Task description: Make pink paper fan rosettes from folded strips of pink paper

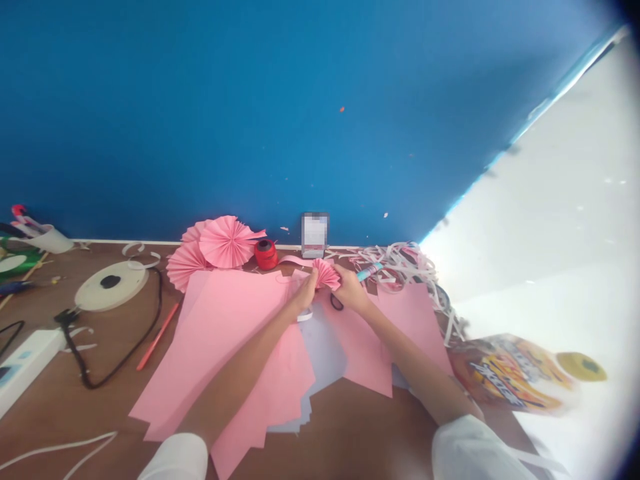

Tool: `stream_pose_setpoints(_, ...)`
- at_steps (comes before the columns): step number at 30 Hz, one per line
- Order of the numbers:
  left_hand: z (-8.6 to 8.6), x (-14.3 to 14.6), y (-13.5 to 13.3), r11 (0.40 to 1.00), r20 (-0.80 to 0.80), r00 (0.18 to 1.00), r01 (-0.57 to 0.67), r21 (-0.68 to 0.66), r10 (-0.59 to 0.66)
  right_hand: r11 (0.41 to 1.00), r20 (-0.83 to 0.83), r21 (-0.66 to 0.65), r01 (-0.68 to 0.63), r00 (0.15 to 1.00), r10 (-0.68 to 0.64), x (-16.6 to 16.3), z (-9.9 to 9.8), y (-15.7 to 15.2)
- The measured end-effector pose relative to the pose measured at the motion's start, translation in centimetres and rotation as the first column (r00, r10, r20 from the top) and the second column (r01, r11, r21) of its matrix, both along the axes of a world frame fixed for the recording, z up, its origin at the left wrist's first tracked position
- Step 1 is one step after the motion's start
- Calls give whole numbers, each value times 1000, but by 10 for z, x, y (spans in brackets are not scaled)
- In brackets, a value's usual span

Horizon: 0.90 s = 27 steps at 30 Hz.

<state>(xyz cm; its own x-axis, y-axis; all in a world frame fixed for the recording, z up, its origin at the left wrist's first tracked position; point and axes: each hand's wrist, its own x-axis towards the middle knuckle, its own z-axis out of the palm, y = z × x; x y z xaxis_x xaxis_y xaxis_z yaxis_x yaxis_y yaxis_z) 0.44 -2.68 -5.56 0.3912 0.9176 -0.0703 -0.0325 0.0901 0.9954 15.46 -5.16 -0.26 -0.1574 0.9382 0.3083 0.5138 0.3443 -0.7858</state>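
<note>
My left hand and my right hand meet over the table and both pinch a small pleated pink paper fan, one hand on each side. Beneath the hands lie several large pink paper sheets spread over the brown table. A roll of white tape sits just under my left hand. Black scissor handles show below my right hand. A light blue pen-like tube lies just right of my right hand.
Finished pink paper rosettes lean on the blue wall beside a red tape dispenser. Shredded white paper strips pile at right. A round white device with black cord, a power strip, a red pencil and a snack bag lie around.
</note>
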Motion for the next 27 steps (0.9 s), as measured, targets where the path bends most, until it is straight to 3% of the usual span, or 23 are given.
stream_pose_setpoints(5,2,-2,-3,997,-42,999,-5,82,8,1000,-43,-2,-6,999,6,-2,-1,1)
stream_pose_setpoints(10,6,-3,-3,963,-53,991,133,234,-124,998,-34,-60,-9,999,7,1,-3,3)
stream_pose_setpoints(18,5,-5,0,927,-191,952,284,244,-241,984,18,-178,-21,1000,24,19,-10,12)
stream_pose_setpoints(23,5,-4,-1,940,-164,941,319,121,-298,944,-94,-199,-264,964,250,31,7,11)
stream_pose_setpoints(27,14,-9,-5,912,-143,901,411,-14,-409,942,-38,-168,-292,956,290,41,26,6)
